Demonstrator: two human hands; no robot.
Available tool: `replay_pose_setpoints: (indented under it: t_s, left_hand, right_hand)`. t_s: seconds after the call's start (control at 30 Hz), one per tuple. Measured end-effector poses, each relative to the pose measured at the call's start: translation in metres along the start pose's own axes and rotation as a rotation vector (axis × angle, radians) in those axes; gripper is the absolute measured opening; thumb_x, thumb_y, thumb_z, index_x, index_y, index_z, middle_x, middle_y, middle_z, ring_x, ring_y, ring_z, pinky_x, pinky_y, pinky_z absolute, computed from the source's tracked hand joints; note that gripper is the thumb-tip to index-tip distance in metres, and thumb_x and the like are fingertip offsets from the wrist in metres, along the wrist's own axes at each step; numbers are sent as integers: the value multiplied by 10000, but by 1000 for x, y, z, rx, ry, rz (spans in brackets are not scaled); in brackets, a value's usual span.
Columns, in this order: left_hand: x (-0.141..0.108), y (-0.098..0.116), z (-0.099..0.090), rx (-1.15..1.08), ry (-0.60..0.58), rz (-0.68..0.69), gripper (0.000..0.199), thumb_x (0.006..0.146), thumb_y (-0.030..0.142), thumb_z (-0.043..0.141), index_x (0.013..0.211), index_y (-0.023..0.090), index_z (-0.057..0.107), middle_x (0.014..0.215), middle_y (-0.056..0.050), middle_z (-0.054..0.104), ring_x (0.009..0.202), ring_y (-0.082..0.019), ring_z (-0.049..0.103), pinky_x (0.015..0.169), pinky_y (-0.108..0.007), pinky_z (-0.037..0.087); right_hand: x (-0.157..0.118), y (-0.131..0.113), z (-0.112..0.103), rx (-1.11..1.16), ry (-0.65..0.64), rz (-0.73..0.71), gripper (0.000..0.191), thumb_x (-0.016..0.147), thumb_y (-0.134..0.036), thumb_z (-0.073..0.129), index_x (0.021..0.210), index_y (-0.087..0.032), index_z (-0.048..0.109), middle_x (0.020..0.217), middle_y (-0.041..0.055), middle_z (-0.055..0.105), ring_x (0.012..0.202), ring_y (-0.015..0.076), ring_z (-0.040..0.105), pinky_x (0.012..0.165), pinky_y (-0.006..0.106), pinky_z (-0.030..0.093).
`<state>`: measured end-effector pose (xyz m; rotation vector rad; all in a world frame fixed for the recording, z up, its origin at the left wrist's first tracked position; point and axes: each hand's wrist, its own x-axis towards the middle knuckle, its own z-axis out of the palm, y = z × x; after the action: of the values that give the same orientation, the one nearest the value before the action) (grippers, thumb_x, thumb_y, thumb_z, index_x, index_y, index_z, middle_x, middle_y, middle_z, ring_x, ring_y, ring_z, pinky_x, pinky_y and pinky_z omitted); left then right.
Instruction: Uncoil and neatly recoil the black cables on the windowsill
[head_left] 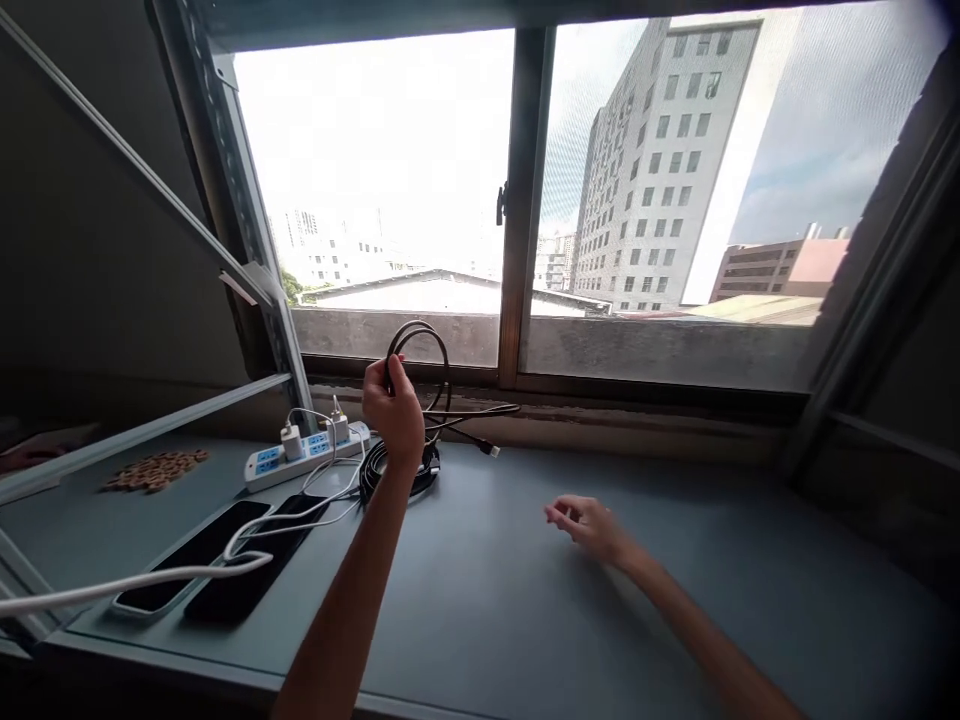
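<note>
My left hand (394, 405) is raised above the table, its fingers closed around a loop of black cable (448, 365). The cable's doubled strands hang to the right of the hand, and a plug end (491, 450) sticks out low on that side. Behind my left forearm a coiled black cable (427, 485) lies on the table, partly hidden; whether it joins the held loop I cannot tell. Over the table to the right is my right hand (589, 525), fingers curled in with the tips close together. Nothing shows between them.
A white power strip (307, 460) with two plugged-in chargers stands at the back left. White cables (247, 545) cross a pale-edged phone (195, 555) and a black phone (255, 565). Small brown pieces (154, 470) lie farther left. Metal shelf posts (274, 290) and a window frame bound the table (487, 600).
</note>
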<state>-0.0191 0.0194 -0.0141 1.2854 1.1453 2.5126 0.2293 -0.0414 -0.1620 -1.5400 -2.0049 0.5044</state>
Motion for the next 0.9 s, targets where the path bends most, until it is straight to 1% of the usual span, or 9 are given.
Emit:
replay_pose_setpoints:
  t_s: [0.03,0.1,0.17,0.23,0.33,0.43,0.57,0.7,0.9]
  left_hand:
    - [-2,10,5,-76,-73,-76,231,860,333,478,807,132,579,527,39,437,413,-66,358,410,-182,272]
    - [-10,28,13,-212,-175,-225,231,863,332,476,819,124,564,516,53,412,362,-43,286,359,-174,210]
    - [-23,42,18,-335,-214,-337,224,872,329,463,840,122,541,540,53,426,333,-26,246,326,-168,164]
    - [-36,52,23,-431,-238,-411,217,873,340,462,860,130,513,559,54,440,320,-19,241,304,-158,150]
    - [-48,63,29,-519,-327,-461,251,853,395,498,884,146,483,530,69,426,307,-19,242,287,-143,167]
    - [-48,69,32,-555,-356,-441,308,835,449,519,905,153,475,488,86,388,298,-22,233,278,-140,165]
    - [-38,72,28,-561,-184,-339,255,855,410,504,906,162,471,469,100,341,282,-23,219,267,-153,135]
    - [-26,65,21,-544,55,-232,212,896,390,423,895,181,460,424,113,298,252,-36,196,256,-172,106]
    - [-6,45,14,-388,120,-27,253,906,409,401,827,181,475,369,110,277,233,-44,185,277,-192,114]
  right_hand:
    - [3,-17,-5,41,-5,-37,395,826,-537,405,909,-235,645,840,16,641,664,139,562,598,254,397]
    - [9,-55,-19,147,40,-124,515,788,-548,482,1229,-283,477,1101,24,580,878,138,566,702,241,437]
    - [14,-94,-35,473,194,-263,608,732,-523,584,1259,-253,448,1258,70,475,1063,172,499,853,283,415]
    - [19,-127,-50,725,346,-246,546,776,-527,534,1260,-286,451,1257,51,473,1128,170,457,910,302,383]
    - [25,-156,-63,974,356,-236,383,819,-503,493,1109,-268,579,1135,31,567,1091,166,494,926,317,370]
    - [29,-166,-69,1190,452,-263,285,829,-469,505,924,-229,626,896,6,638,941,148,578,906,324,397]
    - [24,-168,-85,1406,411,-334,200,833,-402,537,964,-255,569,525,-91,502,564,99,581,750,323,500]
    - [15,-162,-105,1319,389,-288,248,848,-396,522,1064,-279,552,458,-122,409,301,36,364,500,231,498]
    - [8,-142,-120,1250,367,-195,328,816,-382,569,1128,-281,574,426,-115,329,261,19,228,277,141,325]
